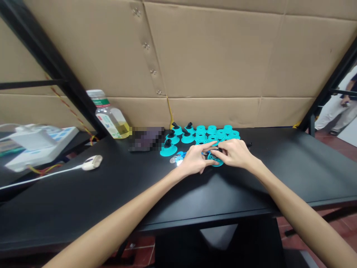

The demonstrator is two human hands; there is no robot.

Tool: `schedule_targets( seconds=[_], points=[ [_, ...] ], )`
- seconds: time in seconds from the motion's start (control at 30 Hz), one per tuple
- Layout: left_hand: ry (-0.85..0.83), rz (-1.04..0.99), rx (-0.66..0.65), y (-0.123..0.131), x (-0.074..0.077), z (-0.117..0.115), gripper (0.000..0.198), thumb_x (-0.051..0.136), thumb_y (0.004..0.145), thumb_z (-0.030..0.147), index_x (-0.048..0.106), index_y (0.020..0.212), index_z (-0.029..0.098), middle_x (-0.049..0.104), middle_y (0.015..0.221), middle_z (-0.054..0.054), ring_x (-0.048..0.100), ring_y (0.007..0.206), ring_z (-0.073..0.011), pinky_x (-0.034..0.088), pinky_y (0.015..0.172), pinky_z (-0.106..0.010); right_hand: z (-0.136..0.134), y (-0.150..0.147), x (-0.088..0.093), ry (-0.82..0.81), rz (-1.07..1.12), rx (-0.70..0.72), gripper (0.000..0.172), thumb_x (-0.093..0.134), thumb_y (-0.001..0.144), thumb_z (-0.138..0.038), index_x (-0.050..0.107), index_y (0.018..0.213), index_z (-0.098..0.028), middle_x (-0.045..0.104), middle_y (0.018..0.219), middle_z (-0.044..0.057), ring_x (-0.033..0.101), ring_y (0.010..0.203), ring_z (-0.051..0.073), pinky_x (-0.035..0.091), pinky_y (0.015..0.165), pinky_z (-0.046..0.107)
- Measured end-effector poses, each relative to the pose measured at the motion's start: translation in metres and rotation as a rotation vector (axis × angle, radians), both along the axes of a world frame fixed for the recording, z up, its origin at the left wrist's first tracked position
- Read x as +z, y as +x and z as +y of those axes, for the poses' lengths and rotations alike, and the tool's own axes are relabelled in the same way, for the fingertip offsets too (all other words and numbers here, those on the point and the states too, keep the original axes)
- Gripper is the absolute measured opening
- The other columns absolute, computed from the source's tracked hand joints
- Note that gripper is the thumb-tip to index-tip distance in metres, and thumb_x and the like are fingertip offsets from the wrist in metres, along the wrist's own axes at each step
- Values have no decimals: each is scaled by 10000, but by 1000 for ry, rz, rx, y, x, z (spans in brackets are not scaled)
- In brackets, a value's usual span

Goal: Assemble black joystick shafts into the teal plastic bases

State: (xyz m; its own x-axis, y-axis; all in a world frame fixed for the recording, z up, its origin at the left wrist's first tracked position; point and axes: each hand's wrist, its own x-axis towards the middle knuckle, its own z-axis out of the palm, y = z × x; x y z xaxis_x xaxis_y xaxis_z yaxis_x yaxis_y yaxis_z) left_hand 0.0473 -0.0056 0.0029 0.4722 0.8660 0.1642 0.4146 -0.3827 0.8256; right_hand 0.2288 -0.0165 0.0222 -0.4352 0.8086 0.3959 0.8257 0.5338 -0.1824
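My left hand [194, 160] curls its thumb and forefinger around a turquoise flared plastic piece [218, 163] on the black table. From the other side my right hand [234, 152] is closed, its fingertips pinched at the top of that piece. A dark bit shows under those fingertips, but its shape is mostly hidden. Beyond my hands stand several turquoise ring-like pieces [212, 129] in rows. To their left are several turquoise cones with black tops [168, 148]. Small clear and blue discs [176, 158] lie beside my left hand.
A bottle of yellow liquid [113, 121] leans at the back left, beside a pixelated dark object [147, 139]. A white cable with a pale plug [92, 162] lies on the left. Cardboard [217, 56] walls off the back. A person [341, 100] stands beyond the frame at right.
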Motion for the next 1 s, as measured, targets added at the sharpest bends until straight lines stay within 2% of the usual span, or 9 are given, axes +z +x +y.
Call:
schedule_targets(
  seconds=[0.13,0.3,0.43,0.53,0.67,0.73,0.8,0.9,1.0],
  points=[
    [19,-29,79,0,0,-1,702,775,640,347,578,1292,176,754,862,-39,478,315,-77,436,403,-236,0,-4,-1,48,26,-56,468,449,903,-499,587,608,-162,617,608,27,463,563,107,175,532,249],
    [43,-87,16,1,-1,-1,845,794,627,371,461,1391,230,727,1027,-44,509,356,-70,457,420,-233,1,2,-1,37,89,-15,484,465,905,-496,539,564,-160,565,544,6,389,501,86,190,515,235],
    [42,-68,-58,-1,-3,0,879,760,677,355,365,1451,230,721,1021,-53,549,402,-79,483,479,-234,1,5,-1,34,137,37,478,476,909,-468,505,545,-160,525,521,-5,348,489,78,207,515,233],
    [22,-42,-97,-2,0,-1,856,726,715,316,336,1467,186,730,835,-33,587,433,-108,483,502,-232,1,5,0,26,167,60,461,483,908,-446,479,544,-162,499,511,-13,331,486,75,206,513,234],
    [-19,-12,-128,-2,4,-2,791,688,742,257,363,1447,109,629,514,39,597,423,-136,483,517,-232,0,5,2,15,183,72,453,477,909,-434,447,544,-168,457,495,-25,312,477,74,190,505,237],
    [-42,-22,-128,-2,4,-2,808,698,724,242,360,1448,121,683,596,10,593,409,-128,487,513,-237,0,6,3,43,189,95,427,497,894,-420,437,552,-170,450,507,-29,325,489,75,199,510,235],
    [-66,-47,-125,-3,2,-1,836,718,701,245,358,1451,160,746,862,-71,590,400,-112,490,493,-246,-1,8,5,75,185,128,364,547,851,-374,437,568,-173,458,533,-32,345,510,77,217,522,231],
    [-81,-71,-115,-4,1,0,844,738,687,273,369,1444,216,638,1232,-159,580,387,-91,490,463,-260,0,11,6,80,152,137,277,598,782,-311,452,590,-175,481,562,-32,366,529,82,229,531,228],
    [-67,-56,-79,-4,1,0,833,745,689,298,387,1437,224,585,1304,-177,562,368,-80,490,460,-265,1,12,5,57,120,116,273,575,810,-324,475,604,-175,504,570,-24,369,524,87,226,527,231]
  ],
)
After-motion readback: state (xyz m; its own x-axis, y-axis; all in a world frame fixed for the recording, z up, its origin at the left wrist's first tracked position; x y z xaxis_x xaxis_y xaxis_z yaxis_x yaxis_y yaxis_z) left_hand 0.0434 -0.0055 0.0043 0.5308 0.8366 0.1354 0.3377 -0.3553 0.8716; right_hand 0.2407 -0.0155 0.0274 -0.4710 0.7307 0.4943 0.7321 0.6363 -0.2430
